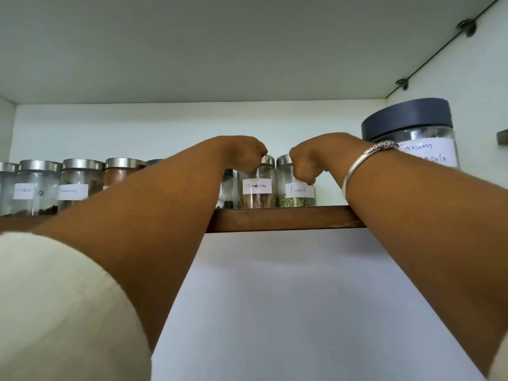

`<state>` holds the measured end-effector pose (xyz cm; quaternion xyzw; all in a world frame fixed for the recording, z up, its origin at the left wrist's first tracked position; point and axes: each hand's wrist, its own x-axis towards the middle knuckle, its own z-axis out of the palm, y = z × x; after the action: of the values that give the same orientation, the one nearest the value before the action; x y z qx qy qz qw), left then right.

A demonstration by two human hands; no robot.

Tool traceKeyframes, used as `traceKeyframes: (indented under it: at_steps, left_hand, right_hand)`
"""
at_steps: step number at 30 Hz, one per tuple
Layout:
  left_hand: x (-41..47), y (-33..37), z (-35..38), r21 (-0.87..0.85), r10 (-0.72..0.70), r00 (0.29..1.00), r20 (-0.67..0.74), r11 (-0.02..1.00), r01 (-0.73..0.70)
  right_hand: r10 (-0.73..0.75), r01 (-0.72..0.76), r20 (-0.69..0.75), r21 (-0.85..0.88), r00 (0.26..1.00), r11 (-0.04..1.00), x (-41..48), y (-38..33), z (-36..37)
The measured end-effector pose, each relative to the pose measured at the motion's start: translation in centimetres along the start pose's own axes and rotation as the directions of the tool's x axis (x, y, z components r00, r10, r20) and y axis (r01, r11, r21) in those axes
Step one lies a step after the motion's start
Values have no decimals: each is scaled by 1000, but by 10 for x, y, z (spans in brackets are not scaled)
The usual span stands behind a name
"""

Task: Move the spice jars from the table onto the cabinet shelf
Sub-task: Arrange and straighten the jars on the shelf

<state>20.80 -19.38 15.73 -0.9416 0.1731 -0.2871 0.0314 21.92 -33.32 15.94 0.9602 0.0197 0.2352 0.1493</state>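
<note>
The cabinet shelf (288, 219) was up high, with a big dark-lidded jar (412, 130) at its right end. Mid-shelf, the cinnamon jar (257, 189) and the fennel jar (297, 192) stood side by side. The left hand (244, 156) had its fingers curled round the first, the right hand (306, 164) round the second.

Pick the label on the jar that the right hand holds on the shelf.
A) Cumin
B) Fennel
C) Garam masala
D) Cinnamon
B: the right hand, the one with the bangle, curls over the Fennel jar; the left hand is on the Cinnamon jar.
</note>
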Motion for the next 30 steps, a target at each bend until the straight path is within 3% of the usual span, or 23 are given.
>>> traceKeyframes:
  at_steps: [3,6,10,13,17,22,27,30]
  left_hand:
    - [-5,2,3,-43,7,1000,13,999,-6]
    - [-12,8,4,-105,37,995,-91,993,-47]
    - [-23,19,5,-47,48,987,-150,997,-56]
    - [-39,26,4,-137,21,982,-188,989,-47]
    - [-62,36,9,-253,-55,964,-260,967,-13]
    - [-91,57,4,-200,-169,887,-430,976,89]
    - [-108,82,13,-166,-93,971,-222,984,56]
    - [-120,92,19,-104,-100,954,-281,992,74]
  right_hand:
    - [4,-4,-23,5,1000,1000,-3,-5,6]
    - [6,5,-137,81,991,997,-12,-12,5]
    - [-117,104,-305,-58,945,993,-34,-18,-1]
    - [-166,137,-366,-105,916,985,-51,-19,-8]
    - [-205,164,-386,-138,899,977,-77,-20,-20]
    - [-253,156,-395,-260,883,953,-101,-2,-27]
    - [-232,86,-459,-316,857,945,-125,33,-34]
    - [-112,11,-567,-178,816,984,-138,56,-33]
